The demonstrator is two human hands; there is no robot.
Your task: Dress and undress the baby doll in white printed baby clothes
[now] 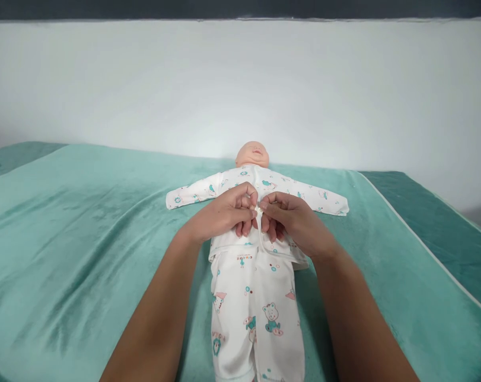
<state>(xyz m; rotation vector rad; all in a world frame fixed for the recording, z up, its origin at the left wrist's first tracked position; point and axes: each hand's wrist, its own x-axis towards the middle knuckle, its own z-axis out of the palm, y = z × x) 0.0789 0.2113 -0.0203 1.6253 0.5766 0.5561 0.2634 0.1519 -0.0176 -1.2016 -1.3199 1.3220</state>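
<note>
a doll [253,154] is lying on its back on a soft green cover [105,239], its head pointing toward a pale wall [240,85] and its legs running toward the viewer. it is wearing a white printed shirt [264,178], and the sleeves are stretching straight out to both sides. the left hand [224,215] is reaching in over the shirt, its grip pinching the front edge between thumb and forefinger near the doll's middle. the right hand [294,220] is meeting it there, its grip also pinching the shirt's front edge, the fingertips of both hands nearly touching. a small pale detail is showing between them, too small to name. the other fingers of both hands are curling underneath, over the cloth. below the hands, the shirt's hem is overlapping the white trousers [260,302], which are showing printed bears and small dots and are running off the bottom of the view. a darker green border [423,212] is edging the cover on the right, beyond a thin white line.
</note>
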